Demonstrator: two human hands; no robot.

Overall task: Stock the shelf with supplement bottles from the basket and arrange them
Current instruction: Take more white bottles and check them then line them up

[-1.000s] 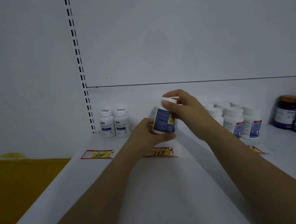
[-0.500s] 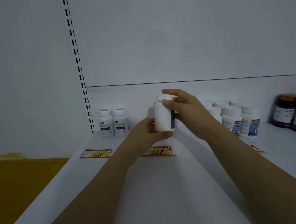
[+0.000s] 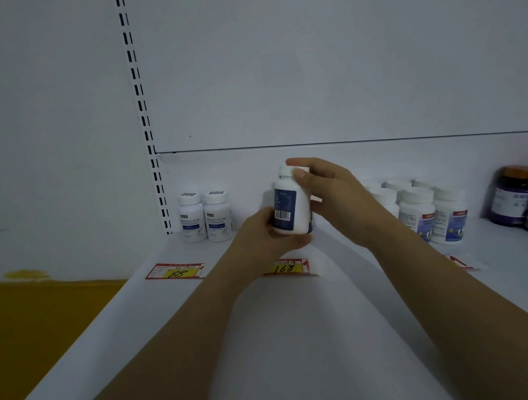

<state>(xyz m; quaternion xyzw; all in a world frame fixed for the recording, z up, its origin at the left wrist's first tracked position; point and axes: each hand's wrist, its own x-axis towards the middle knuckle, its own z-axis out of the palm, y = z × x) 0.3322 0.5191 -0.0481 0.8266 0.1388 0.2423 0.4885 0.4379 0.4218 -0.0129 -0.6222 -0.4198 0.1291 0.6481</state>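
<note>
The bottle [image 3: 297, 200] has turned, its barcode [image 3: 282, 216] now facing out.

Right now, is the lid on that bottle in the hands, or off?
On. The white cap sits atop the bottle, held by the right hand; the left hand holds its base.

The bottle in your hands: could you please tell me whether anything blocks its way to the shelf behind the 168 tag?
Nothing visible does. The left hand and right hand hold the bottle over bare shelf, between the bottle pair and the white-capped group.
</note>
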